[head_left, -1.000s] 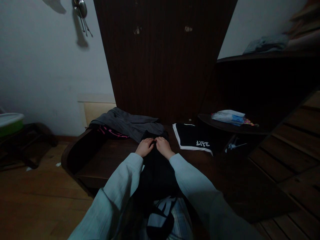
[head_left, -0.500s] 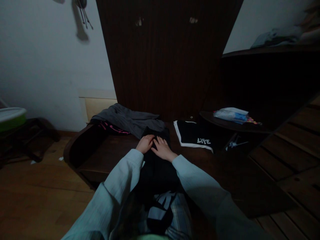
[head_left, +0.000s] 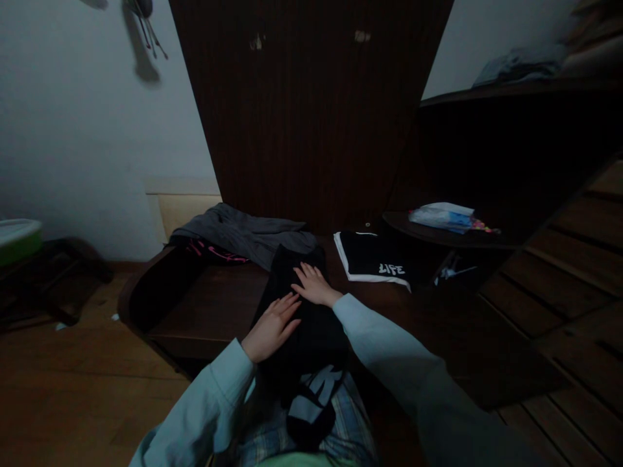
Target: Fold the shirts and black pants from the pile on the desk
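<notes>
Far left, a green-rimmed tub [head_left: 17, 237] is sitting on a low dark stand, w/ keys [head_left: 141, 19] hanging on the wall above. On the dark bench [head_left: 204, 305], a grey garment [head_left: 243, 237] is lying bunched over sth black w/ pink print [head_left: 214, 251].

Left hand [head_left: 271, 327] is lying flat and open, fingers together, palm down on the black garment [head_left: 302, 305], gripping nothing. That garment is running as a long strip from the bench's far side, over its front edge and onto the person's lap, where a white print [head_left: 314, 399] is showing. Right hand [head_left: 315, 285] is also spread flat on the cloth, farther up, near the grey garment, holding nothing.

Judging by the pose, they're smoothing the strip. To do it well: keep both palms flat, press evenly, sweep along the length from the far end toward the lap so wrinkles go out the edges, and keep one hand pinning the cloth so it isn't sliding off the bench.

Right of the hands, a folded black top reading LIFE [head_left: 374, 263] is lying apart. Beyond it, a packet [head_left: 442, 217] is resting on a round shelf [head_left: 438, 235]. Light is dim, so cloth detail is hard to tell.
</notes>
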The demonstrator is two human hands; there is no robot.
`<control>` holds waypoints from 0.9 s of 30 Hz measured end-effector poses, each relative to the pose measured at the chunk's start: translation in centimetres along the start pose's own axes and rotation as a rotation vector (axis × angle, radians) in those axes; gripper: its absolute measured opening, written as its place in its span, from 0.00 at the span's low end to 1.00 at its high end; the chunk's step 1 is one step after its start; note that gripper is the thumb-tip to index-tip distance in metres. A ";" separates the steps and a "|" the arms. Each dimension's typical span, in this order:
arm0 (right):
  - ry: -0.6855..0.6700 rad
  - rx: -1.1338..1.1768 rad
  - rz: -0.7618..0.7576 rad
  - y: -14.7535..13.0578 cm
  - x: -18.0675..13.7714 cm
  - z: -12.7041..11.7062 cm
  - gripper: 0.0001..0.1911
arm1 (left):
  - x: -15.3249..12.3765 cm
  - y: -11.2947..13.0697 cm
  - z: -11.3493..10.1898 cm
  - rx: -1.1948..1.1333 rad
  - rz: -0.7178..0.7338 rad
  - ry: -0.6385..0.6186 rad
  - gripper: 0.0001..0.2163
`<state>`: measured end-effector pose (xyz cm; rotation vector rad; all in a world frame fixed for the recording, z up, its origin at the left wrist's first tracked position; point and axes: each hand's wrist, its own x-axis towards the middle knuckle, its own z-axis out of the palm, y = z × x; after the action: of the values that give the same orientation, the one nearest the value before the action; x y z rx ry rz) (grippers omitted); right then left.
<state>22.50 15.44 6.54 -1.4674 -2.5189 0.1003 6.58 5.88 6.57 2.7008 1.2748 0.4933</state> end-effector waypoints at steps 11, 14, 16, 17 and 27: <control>0.000 0.015 -0.009 0.2 0.1 -0.3 0.33 | -1.3 4.3 1.7 0.101 -0.030 0.050 0.32; 0.007 0.018 0.004 0.0 0.1 -0.3 0.31 | -1.7 4.9 1.9 0.100 -0.047 0.075 0.28; 0.016 0.025 0.010 0.0 0.1 -0.3 0.30 | -1.7 5.0 2.0 0.099 -0.064 0.091 0.26; 0.018 0.030 0.013 -0.1 0.1 -0.3 0.29 | -1.7 5.1 2.0 0.098 -0.069 0.094 0.26; -0.009 0.094 0.022 0.1 0.2 -0.3 0.35 | -1.6 4.6 1.0 0.069 -0.023 -0.001 0.27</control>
<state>22.56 15.60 6.85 -1.4614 -2.4692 0.2265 9.33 1.70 6.32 2.7386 1.3447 0.4534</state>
